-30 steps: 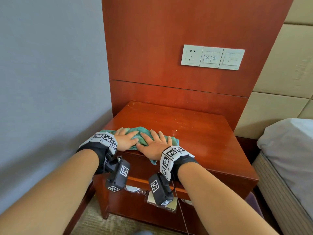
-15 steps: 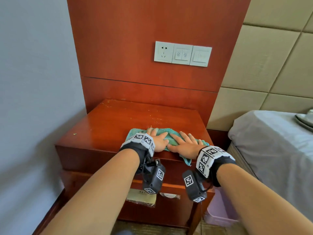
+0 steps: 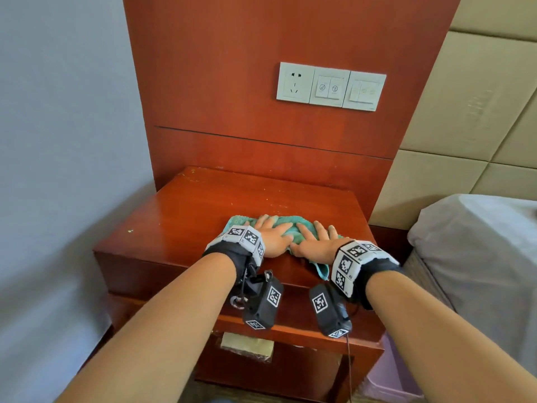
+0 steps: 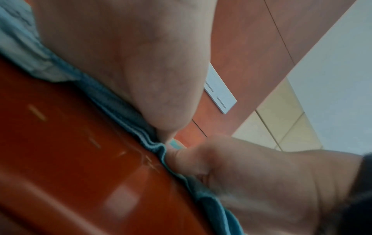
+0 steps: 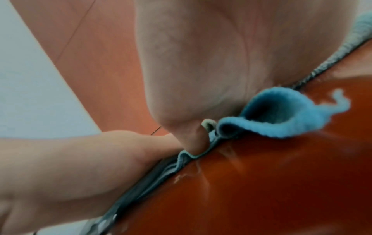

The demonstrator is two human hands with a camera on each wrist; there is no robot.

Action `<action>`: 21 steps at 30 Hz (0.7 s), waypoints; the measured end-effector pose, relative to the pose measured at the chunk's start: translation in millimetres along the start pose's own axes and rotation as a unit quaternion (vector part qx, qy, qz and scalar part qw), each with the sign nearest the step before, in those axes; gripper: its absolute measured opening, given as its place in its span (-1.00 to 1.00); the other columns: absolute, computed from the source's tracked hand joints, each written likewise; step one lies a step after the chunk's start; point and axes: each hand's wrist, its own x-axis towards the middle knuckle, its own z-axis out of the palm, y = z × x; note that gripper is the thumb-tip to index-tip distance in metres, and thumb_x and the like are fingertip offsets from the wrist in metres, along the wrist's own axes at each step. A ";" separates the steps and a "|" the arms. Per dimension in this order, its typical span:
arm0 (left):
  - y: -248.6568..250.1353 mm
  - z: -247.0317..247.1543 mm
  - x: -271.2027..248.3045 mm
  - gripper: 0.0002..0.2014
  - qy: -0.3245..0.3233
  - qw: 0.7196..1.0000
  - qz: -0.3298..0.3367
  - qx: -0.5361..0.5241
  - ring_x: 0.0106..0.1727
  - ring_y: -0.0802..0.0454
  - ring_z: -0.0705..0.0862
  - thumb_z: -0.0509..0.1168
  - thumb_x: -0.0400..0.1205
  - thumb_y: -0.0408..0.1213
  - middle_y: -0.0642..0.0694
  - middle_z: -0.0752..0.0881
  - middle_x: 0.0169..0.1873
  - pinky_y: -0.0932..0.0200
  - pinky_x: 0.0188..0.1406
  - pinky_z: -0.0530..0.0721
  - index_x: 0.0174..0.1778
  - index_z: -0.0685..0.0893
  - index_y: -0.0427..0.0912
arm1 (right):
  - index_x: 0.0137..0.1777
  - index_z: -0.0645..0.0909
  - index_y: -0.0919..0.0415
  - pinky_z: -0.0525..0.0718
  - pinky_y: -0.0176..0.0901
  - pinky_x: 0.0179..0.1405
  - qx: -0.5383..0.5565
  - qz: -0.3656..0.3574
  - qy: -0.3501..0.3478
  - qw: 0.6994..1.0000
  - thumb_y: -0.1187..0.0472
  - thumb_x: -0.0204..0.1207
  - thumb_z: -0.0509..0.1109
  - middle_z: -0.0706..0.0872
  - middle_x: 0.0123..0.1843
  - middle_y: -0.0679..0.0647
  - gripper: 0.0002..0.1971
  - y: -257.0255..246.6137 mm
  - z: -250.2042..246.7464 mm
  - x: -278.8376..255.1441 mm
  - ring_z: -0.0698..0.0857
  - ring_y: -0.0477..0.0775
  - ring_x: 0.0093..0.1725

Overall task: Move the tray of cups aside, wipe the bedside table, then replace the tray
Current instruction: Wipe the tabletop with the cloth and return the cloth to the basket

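A teal cloth [image 3: 293, 226] lies on the red-brown bedside table [image 3: 189, 216], near its front right edge. My left hand [image 3: 271, 232] presses flat on the cloth's left part, fingers straight. Beside it, my right hand [image 3: 315, 242] lies flat on the right part. One corner of the cloth [image 3: 321, 270] hangs over the table's front edge. In the left wrist view my palm [image 4: 124, 55] sits on the cloth [image 4: 120, 108]. In the right wrist view a fold of the cloth [image 5: 277, 116] curls up beside my palm [image 5: 201, 55]. No tray or cups show.
A wooden wall panel [image 3: 261, 82] with a socket and switch plate [image 3: 331, 87] rises behind the table. A bed with grey sheet [image 3: 479, 251] stands at the right. Packets [image 3: 247, 347] lie on the shelf under the table top. A grey wall [image 3: 58, 141] is at the left.
Both hands have slid the cloth from the table's front left toward its front right. The left part of the top now lies bare. The head view has swung about meanwhile.
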 end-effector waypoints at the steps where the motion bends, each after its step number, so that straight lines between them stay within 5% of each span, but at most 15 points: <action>1: -17.7 -4.8 -4.1 -0.46 -0.003 1.000 -0.009 0.001 0.72 0.02 -0.27 -0.18 0.74 0.11 0.06 -0.17 0.72 -0.25 0.64 -0.26 0.68 -0.04 0.24 | 0.66 -0.12 -0.39 -0.32 0.33 0.60 -0.008 -0.019 -0.004 1.000 -0.34 0.53 0.01 -0.23 0.74 -0.14 -0.30 -14.5 3.4 -0.5 -0.32 0.14 0.71; 11: -181.1 -26.0 -94.5 -0.45 0.035 0.988 -0.153 -0.009 0.73 -0.10 -0.16 -0.14 0.77 0.06 -0.06 -0.09 0.72 -0.27 0.68 -0.11 0.70 -0.06 0.12 | 0.66 -0.15 -0.35 -0.34 0.34 0.61 -0.097 -0.207 -0.026 0.973 -0.42 0.49 -0.03 -0.23 0.75 -0.12 -0.26 -180.6 47.2 -20.5 -0.30 0.14 0.71; 16: -206.5 -20.9 -109.3 -0.45 0.082 0.977 -0.154 -0.121 0.74 -0.08 -0.04 0.01 0.77 -0.05 -0.09 0.03 0.72 -0.05 0.72 -0.12 0.69 0.13 -0.07 | 0.66 -0.12 -0.36 -0.35 0.31 0.62 -0.087 -0.229 -0.030 0.969 -0.41 0.49 0.00 -0.21 0.75 -0.13 -0.26 -208.2 53.5 -20.6 -0.29 0.12 0.72; 21: -196.9 -21.3 -93.4 -0.48 0.073 0.973 -0.216 -0.032 0.73 -0.12 -0.17 -0.18 0.79 -0.01 -0.10 -0.08 0.72 -0.01 0.68 -0.20 0.71 -0.04 0.07 | 0.65 -0.15 -0.36 -0.35 0.29 0.62 -0.082 -0.239 -0.019 0.967 -0.45 0.46 0.00 -0.25 0.74 -0.14 -0.23 -206.4 52.5 -16.3 -0.32 0.09 0.71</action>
